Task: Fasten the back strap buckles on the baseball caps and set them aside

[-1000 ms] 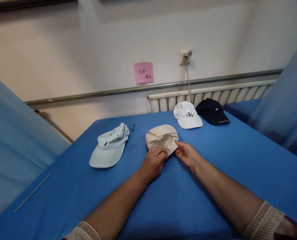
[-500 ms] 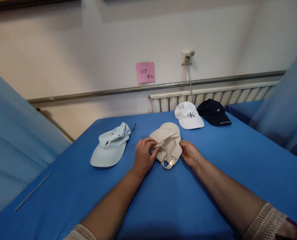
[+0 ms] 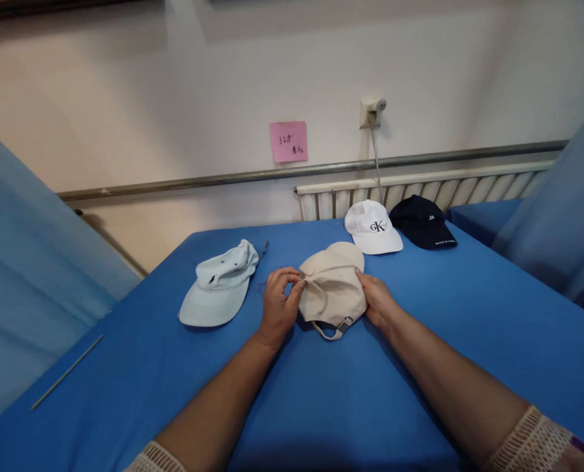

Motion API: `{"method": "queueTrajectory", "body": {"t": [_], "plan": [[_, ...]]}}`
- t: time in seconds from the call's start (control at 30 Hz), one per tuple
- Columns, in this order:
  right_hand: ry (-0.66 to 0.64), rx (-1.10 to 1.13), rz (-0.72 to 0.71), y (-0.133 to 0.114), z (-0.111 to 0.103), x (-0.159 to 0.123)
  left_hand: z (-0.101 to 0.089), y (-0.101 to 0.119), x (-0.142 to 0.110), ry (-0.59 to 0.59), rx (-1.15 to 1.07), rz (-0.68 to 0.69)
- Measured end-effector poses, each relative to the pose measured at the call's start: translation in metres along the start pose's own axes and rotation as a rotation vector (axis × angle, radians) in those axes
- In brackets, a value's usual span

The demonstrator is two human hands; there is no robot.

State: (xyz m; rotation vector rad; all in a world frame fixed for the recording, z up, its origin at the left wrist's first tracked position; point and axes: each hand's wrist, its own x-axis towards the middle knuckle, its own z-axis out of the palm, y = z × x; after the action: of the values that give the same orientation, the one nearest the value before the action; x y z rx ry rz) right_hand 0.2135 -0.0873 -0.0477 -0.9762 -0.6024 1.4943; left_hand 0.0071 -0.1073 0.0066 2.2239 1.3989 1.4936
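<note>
A beige baseball cap (image 3: 335, 292) is held just over the blue-covered table (image 3: 292, 400), its brim pointing away from me and its strap and buckle towards me. My left hand (image 3: 282, 305) pinches the cap's left side between thumb and fingers. On the opposite side, my right hand (image 3: 377, 298) grips the edge, thumb on the outer cloth and the other fingers mostly hidden. A light blue cap (image 3: 217, 285) with a small dark logo lies left of my left hand.
At the back right sit a white cap (image 3: 373, 227) with black letters and a dark navy cap (image 3: 422, 221). A thin stick (image 3: 67, 372) lies near the left edge. Behind are a radiator (image 3: 419, 190), a metal rail (image 3: 223, 180) and a plugged socket (image 3: 371, 113). Blue curtains (image 3: 31, 275) hang at the sides.
The beige cap's crown has been opened out; its hollow inner side showed before, and now the rounded outer cloth does. Both hands keep hold, the right shifted slightly right.
</note>
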Motion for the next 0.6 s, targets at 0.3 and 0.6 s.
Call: {"method": "queueTrajectory", "body": {"t": [0.3, 0.6], "plan": [[-0.062, 0.124, 0.181, -0.017, -0.011, 0.003, -0.018, 0.006, 0.002, -0.214, -0.193, -0.070], [0.074, -0.201, -0.076, -0.040, -0.037, 0.021, -0.034, -0.006, 0.010, -0.330, -0.238, -0.088]]}}
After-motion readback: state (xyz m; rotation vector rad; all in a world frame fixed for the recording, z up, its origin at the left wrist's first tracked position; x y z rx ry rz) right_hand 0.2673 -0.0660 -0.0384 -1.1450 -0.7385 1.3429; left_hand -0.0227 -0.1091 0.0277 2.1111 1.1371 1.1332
